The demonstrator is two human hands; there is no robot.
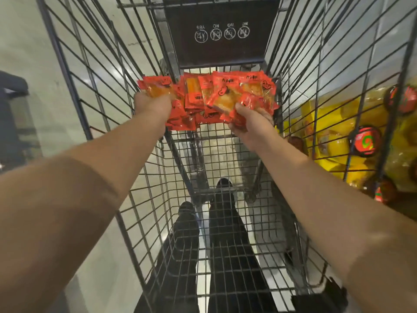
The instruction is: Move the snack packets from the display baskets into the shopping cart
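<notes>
Wire cart [94, 71] over pale floor [27, 53]

Counts in the cart
One cart [94, 91]; two hands [151, 104] [249, 122]; one heap of red packets [203, 96], too many to count.

Yellow packets [343, 123] lie heaped to the right, with round red-and-green swirl items [365, 141] among them. A pale glossy floor [33, 64] spreads left, where a dark blurred object [11, 105] stands at the edge.
</notes>
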